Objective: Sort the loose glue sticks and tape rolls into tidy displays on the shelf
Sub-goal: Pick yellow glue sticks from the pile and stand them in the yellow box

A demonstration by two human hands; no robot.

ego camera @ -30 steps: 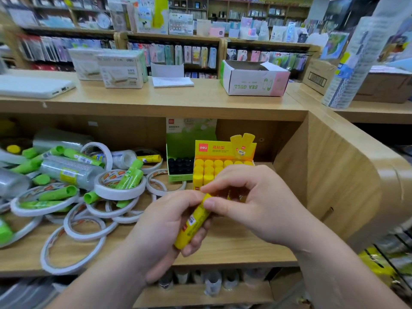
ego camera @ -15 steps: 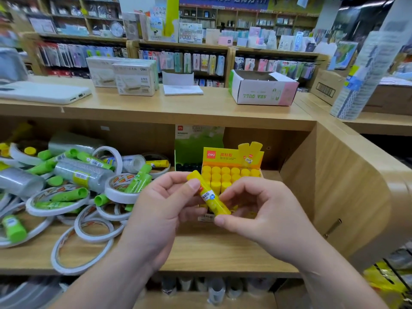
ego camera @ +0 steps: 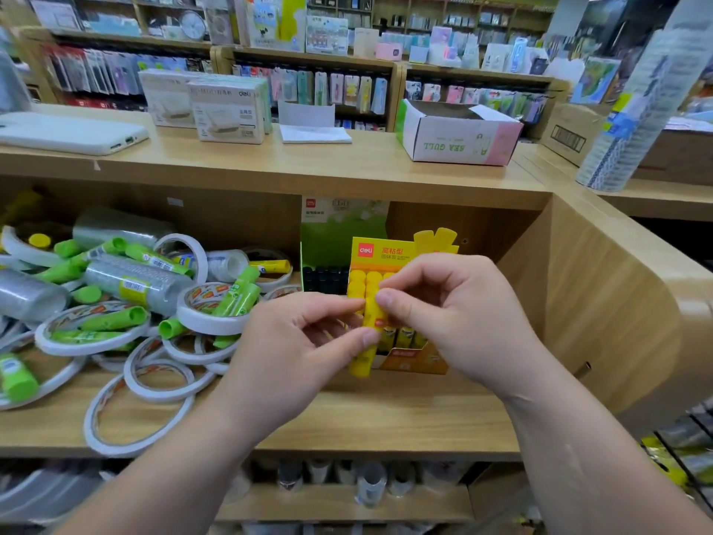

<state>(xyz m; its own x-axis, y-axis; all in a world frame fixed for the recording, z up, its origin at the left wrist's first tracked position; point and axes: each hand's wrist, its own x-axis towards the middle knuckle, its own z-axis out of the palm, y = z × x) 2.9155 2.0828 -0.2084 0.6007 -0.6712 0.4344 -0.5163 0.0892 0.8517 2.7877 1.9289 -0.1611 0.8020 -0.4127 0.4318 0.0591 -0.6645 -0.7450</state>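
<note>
Yellow plastic glue stick [ego camera: 363, 362] stood upright at frame centre: left hand [ego camera: 304, 353] held body, right hand [ego camera: 455, 314] pinched cap end, steadied, likely for slotting into yellow cardboard display box [ego camera: 386, 251] just behind. White tape rolls [ego camera: 208, 322], green glue sticks [ego camera: 112, 318] lay heaped left on wooden shelf [ego camera: 386, 418].

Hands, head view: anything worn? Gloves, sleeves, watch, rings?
Nothing worn that shows. The left hand and right hand are bare: no gloves, no rings on the visible fingers. The left forearm and right forearm are bare down to the frame edge, with no sleeve, watch or band at either wrist.
</note>
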